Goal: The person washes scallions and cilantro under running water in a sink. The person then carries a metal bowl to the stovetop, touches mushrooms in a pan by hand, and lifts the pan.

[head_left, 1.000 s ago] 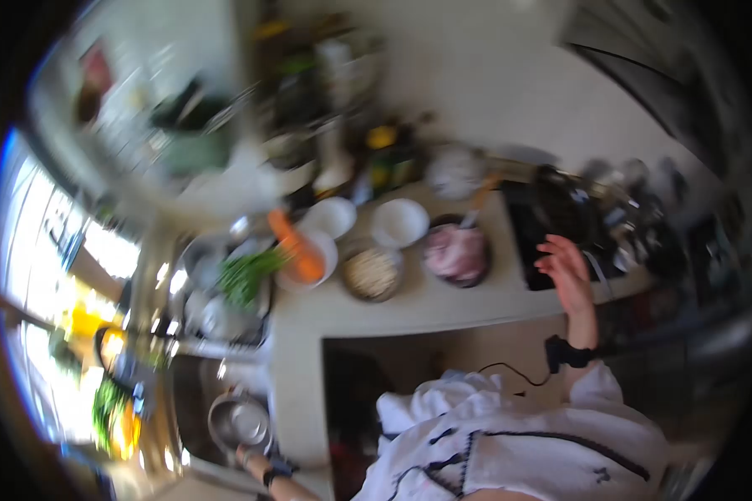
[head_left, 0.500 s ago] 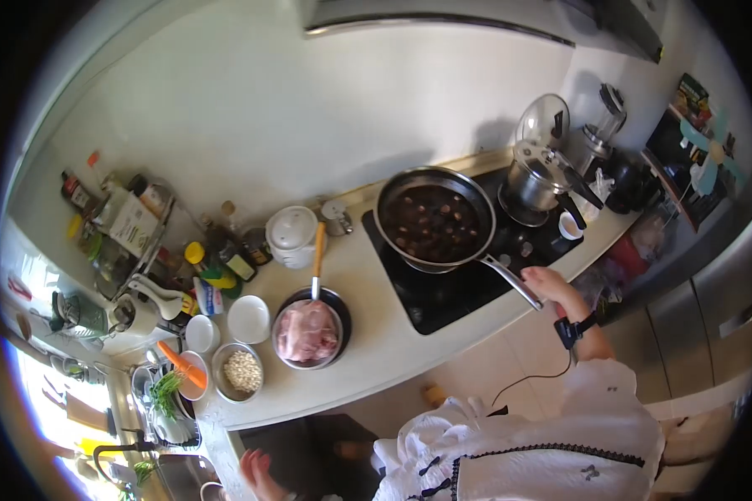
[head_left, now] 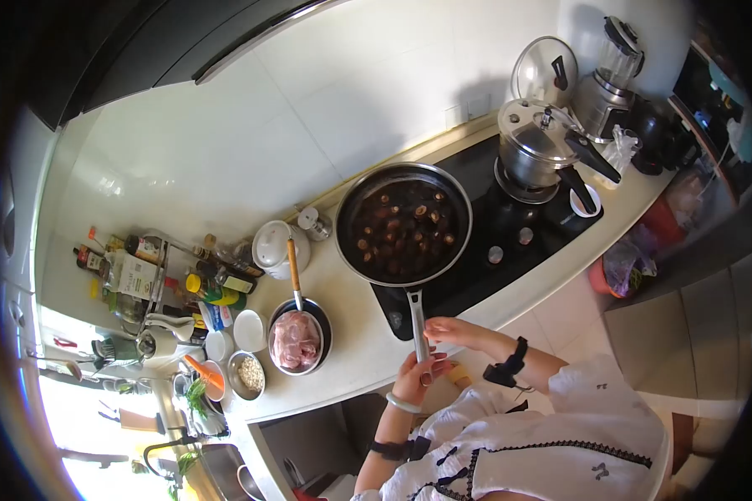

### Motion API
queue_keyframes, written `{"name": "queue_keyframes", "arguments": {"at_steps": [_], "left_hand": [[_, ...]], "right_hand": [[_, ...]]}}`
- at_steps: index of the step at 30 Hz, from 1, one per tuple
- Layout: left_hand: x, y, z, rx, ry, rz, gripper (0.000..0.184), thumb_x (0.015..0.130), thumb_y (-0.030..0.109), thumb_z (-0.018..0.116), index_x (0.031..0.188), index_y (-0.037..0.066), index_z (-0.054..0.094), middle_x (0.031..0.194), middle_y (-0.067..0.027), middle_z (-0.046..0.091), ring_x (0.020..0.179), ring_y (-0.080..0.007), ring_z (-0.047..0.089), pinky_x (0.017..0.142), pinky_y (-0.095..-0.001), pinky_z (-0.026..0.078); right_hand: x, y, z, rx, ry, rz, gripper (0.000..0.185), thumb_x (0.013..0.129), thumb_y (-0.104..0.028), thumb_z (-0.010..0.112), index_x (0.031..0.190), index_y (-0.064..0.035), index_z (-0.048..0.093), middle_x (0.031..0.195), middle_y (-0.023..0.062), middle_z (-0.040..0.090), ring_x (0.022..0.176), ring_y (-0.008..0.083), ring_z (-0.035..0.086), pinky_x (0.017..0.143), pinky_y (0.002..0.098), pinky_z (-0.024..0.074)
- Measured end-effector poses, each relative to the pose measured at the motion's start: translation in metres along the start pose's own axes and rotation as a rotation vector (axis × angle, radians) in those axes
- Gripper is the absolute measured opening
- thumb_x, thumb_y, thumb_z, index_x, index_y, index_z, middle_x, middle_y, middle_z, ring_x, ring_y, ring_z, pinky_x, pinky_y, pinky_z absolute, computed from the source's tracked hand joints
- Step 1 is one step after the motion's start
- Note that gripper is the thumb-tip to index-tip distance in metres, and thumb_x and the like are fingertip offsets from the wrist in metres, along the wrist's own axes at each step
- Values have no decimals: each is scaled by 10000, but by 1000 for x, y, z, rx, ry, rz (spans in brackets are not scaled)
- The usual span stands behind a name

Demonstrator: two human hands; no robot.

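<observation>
A large frying pan (head_left: 343, 242) sits at the hob's left side, with shiitake-like mushrooms (head_left: 422, 211) in dark liquid. Its metal handle (head_left: 418, 313) points down towards me. My left hand (head_left: 412, 376) wraps round the handle's near end. Higher up, my right hand (head_left: 449, 331) closes on the handle from the right, its fingertips partly hidden. Left of the pan, a piece of raw meat (head_left: 295, 341) lies in a dark-rimmed bowl (head_left: 327, 334), a wooden-handled utensil (head_left: 293, 265) leaning in it.
A pressure cooker (head_left: 533, 154) stands at the right of the black hob (head_left: 485, 250), a glass lid (head_left: 545, 71) behind it. Leftward are a white lidded pot (head_left: 277, 249), a bowl of pale pieces (head_left: 247, 375), a carrot (head_left: 202, 370) and several sauce bottles (head_left: 217, 288).
The pan has shifted, its handle swinging from lower right to straight towards me. My left hand has come up from below onto the handle; my right hand has moved left along with it.
</observation>
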State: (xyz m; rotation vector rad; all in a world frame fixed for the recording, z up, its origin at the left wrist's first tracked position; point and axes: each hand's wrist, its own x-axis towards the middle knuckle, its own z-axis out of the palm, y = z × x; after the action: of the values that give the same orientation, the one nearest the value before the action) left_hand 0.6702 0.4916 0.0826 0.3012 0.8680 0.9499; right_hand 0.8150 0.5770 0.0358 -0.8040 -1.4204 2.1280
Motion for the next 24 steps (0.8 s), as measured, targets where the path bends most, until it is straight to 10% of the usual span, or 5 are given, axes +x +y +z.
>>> {"name": "queue_keyframes", "arguments": {"at_steps": [4,10,16,24], "left_hand": [[24,15,11,96,88,-88,196,772,54,508,932,75,397,551,-45,466,337,-141,423,285,-239,327],[24,-4,14,291,175,78,207,701,43,571,753,62,372,376,-33,360,252,-143,368,251,-248,286],[18,-22,4,254,23,30,433,733,13,513,978,173,194,417,-37,359,285,-137,391,259,-239,301],[-63,5,16,94,121,135,370,724,-49,492,896,140,225,516,-54,382,289,-115,370,265,-226,303]], "right_hand": [[22,-13,22,575,-66,123,318,829,-303,504,1013,-44,493,887,72,574,881,178,545,764,294,427],[36,5,32,594,-22,-133,194,824,-194,519,705,-111,391,519,-14,392,526,120,470,527,270,413],[19,8,31,615,-122,-98,202,788,-112,558,754,-115,359,529,-1,405,526,142,491,507,283,415],[10,-31,89,504,-307,-8,220,785,-117,570,764,-95,352,624,20,455,619,129,506,558,261,415]]}}
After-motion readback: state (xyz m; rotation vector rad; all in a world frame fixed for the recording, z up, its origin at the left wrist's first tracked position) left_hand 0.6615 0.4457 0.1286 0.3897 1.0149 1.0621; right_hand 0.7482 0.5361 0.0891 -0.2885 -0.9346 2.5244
